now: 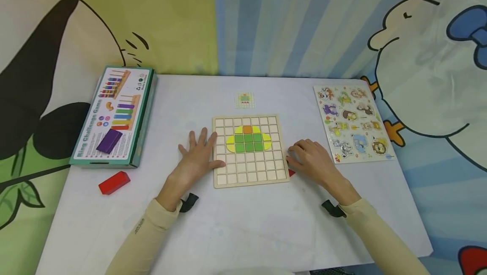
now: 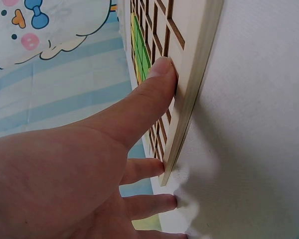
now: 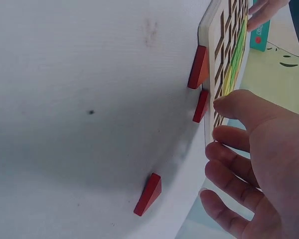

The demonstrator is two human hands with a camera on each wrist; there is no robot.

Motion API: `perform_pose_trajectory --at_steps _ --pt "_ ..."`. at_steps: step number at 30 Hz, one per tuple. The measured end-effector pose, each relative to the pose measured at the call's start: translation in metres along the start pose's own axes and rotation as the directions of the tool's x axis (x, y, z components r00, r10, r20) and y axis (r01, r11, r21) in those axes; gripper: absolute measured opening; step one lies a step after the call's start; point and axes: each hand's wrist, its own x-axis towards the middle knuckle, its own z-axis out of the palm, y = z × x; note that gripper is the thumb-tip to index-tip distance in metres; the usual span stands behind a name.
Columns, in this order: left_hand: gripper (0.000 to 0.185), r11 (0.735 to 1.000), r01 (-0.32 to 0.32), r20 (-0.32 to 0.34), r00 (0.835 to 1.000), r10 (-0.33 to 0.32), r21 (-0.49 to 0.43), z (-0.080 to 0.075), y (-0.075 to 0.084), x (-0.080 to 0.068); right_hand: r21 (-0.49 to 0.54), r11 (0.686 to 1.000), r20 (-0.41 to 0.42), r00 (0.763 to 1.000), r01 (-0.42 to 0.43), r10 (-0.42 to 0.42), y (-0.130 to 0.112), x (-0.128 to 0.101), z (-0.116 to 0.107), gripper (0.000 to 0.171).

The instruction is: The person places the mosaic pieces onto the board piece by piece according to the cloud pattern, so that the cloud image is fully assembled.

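Note:
A wooden grid board lies on the white table, with green squares, yellow curved pieces and an orange square set in its cells. My left hand rests on the board's left side, fingers spread and thumb on the grid. At the right edge is my right hand, its fingers loosely bent and nothing visible between them; the thumb tip is right at the board's edge. Beside that edge lie two red triangles, a nearer and a smaller one. A third red triangle lies farther off.
A small pattern card lies behind the board. To the left stands a green-edged game box, with a red block in front of it. An animal picture board lies at the right.

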Motion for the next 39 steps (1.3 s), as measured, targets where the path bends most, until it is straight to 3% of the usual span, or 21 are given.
perform_pose_trajectory --at_steps 10,23,31,39 --pt "0.104 1.000 -0.002 0.001 1.000 0.002 -0.007 0.001 -0.001 -0.001 0.087 0.996 0.093 0.995 0.034 -0.042 -0.003 -0.008 0.000 0.025" --pt "0.104 1.000 0.003 -0.002 1.000 -0.003 -0.012 0.003 -0.002 -0.001 0.051 0.995 -0.019 0.996 0.086 -0.085 0.004 -0.006 0.002 0.024" --pt "0.103 1.000 0.011 0.001 1.000 -0.011 -0.011 0.001 -0.002 -0.002 0.084 0.990 -0.019 0.994 0.112 -0.111 -0.013 0.021 0.001 0.023" --pt "0.102 1.000 0.013 0.007 1.000 -0.013 -0.026 0.002 -0.002 -0.001 0.087 0.970 -0.055 0.973 0.226 -0.222 -0.054 0.061 0.015 0.019"
